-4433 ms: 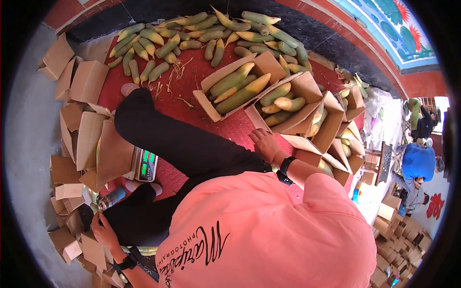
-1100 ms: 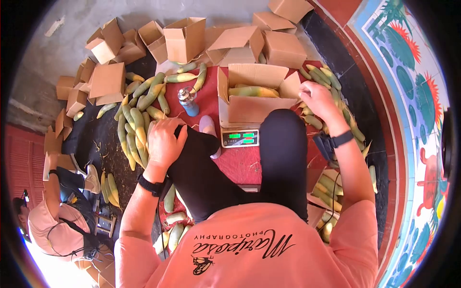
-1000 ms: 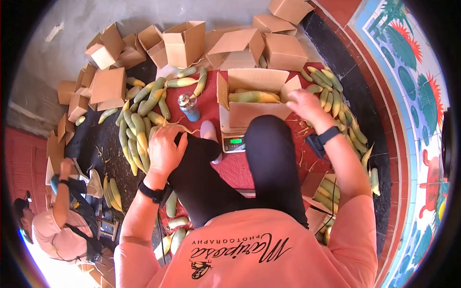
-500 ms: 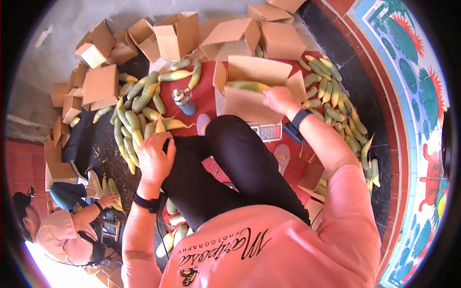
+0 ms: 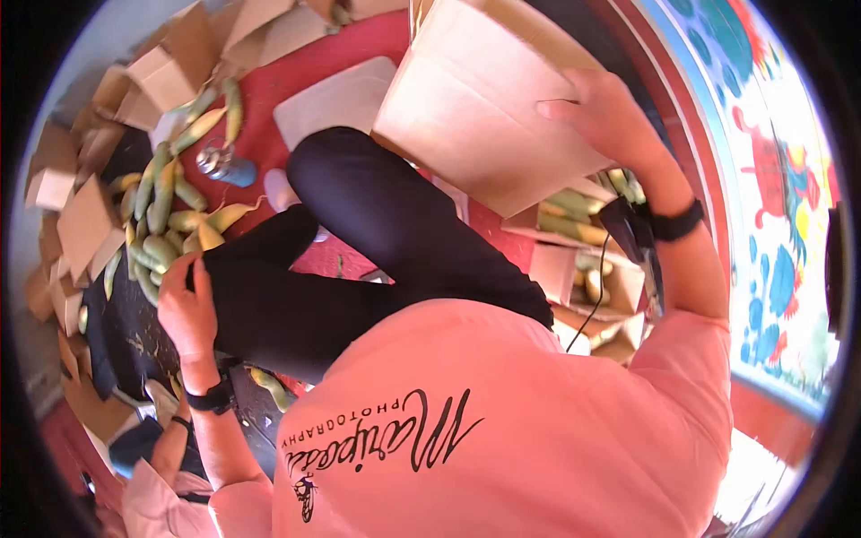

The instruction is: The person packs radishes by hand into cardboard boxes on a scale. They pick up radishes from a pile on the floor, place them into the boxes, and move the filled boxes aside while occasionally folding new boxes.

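My right hand [image 5: 605,117] is closed on a large cardboard box [image 5: 493,108], with the thumb across its near side. The box is raised and tilted above the floor, right of my raised knee; its inside is mostly hidden. My left hand [image 5: 186,305] rests on my other knee, fingers bent but apart, with nothing visible in it. Green and yellow long vegetables [image 5: 161,193] lie in a heap just beyond it. A pale flat plate [image 5: 336,99] lies on the red mat [image 5: 260,90], left of the box.
A metal and blue bottle [image 5: 224,168] stands near the heap. Smaller boxes [image 5: 547,269] with vegetables are at my right side. More boxes [image 5: 161,76] line the upper left. Another person's arm [image 5: 170,448] shows at the lower left. A dark cable hangs by my right wrist.
The view has turned rightward. My right hand has gone from inside the box to its side, and the box has been lifted off the pale plate. My left hand remains on my knee.
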`<state>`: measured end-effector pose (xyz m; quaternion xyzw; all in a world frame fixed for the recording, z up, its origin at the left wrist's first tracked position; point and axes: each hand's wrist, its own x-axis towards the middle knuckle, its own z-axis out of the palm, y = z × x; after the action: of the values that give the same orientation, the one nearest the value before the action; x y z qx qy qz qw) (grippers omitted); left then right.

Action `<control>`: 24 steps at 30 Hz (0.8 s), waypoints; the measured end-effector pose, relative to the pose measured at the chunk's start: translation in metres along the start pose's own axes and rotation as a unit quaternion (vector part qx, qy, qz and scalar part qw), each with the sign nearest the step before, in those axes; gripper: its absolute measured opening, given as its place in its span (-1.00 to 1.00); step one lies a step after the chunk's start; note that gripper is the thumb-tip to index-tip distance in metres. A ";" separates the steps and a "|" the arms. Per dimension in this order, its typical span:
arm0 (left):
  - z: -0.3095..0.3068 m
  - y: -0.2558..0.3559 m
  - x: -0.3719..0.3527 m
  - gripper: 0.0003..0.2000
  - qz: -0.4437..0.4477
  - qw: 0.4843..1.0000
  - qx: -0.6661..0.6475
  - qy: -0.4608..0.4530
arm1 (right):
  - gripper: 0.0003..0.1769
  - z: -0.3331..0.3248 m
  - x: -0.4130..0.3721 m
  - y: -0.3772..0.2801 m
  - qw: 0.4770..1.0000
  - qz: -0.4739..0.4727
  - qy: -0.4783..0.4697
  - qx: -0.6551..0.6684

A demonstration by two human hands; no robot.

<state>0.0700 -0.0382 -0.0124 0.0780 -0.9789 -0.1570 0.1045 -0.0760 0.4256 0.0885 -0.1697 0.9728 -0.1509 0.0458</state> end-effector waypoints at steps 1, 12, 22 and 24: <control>0.000 0.003 0.002 -0.82 -0.005 1.000 0.015 -0.006 | -0.61 -0.014 -0.025 -0.004 1.000 0.012 0.021 -0.020; 0.015 0.087 0.061 -0.81 0.246 0.963 -0.057 -0.090 | -0.86 -0.064 -0.226 0.005 0.939 0.281 0.073 0.186; 0.053 0.103 0.094 -0.78 0.399 0.883 0.047 -0.243 | -0.82 0.004 -0.318 0.015 0.844 0.485 0.130 0.190; 0.063 0.109 0.105 -0.76 0.410 0.873 0.053 -0.260 | -0.76 0.025 -0.337 0.017 0.828 0.506 0.136 0.199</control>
<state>-0.0588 0.0630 -0.0167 -0.3684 -0.9218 -0.0630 -0.1030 0.2385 0.5493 0.0719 0.3812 0.8678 -0.3183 0.0154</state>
